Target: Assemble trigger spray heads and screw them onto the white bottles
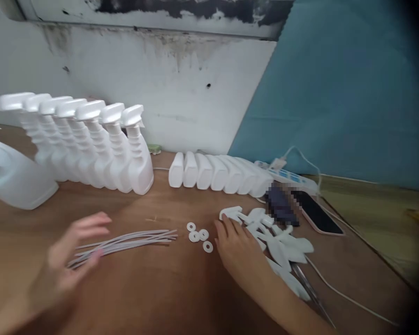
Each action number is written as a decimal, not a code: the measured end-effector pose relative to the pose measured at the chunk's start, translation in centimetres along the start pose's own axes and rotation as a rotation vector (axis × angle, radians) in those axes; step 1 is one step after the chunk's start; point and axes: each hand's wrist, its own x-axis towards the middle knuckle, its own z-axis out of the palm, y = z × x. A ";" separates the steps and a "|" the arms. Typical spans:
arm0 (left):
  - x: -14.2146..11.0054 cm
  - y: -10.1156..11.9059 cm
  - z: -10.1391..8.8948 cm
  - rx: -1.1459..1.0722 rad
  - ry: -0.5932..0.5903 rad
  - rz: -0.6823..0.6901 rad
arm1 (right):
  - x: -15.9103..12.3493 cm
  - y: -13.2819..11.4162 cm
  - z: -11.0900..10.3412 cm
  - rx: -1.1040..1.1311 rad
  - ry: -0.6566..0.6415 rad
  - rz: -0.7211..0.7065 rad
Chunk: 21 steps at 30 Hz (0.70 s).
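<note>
My left hand point(68, 253), blurred by motion, hovers over the left end of a bundle of thin pale plastic tubes point(136, 241). Its thumb and fingers are apart, with nothing between them. On the right, my right hand point(242, 253) reaches over a loose pile of white plastic spray-head parts point(282, 246). Its fingers are stretched and slightly spread, the tips at a white spray-head part point(232, 213) on the pile's left edge; the thumb is hidden. Between the hands lie several white ring washers point(194, 237), flat on the brown table point(153, 298).
Several white spray bottles point(141, 163) stand in a row at the back left; another white bottle point(17, 177) leans nearer. White bottles point(204, 172) lie along the wall. A phone point(317, 211), a dark pixelated object point(282, 204), a power strip point(293, 177), cables and a metal tool point(310, 291) are right.
</note>
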 end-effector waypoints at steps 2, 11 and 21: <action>-0.2 4.5 3.0 -0.048 -0.231 0.381 | 0.0 -0.3 1.5 -0.146 0.056 -0.012; 0.9 9.8 10.7 0.193 -0.346 1.142 | 1.0 0.7 3.2 -0.243 -0.004 0.207; 0.6 8.6 11.6 0.041 -0.385 1.096 | 1.1 0.2 1.1 -0.060 0.143 0.104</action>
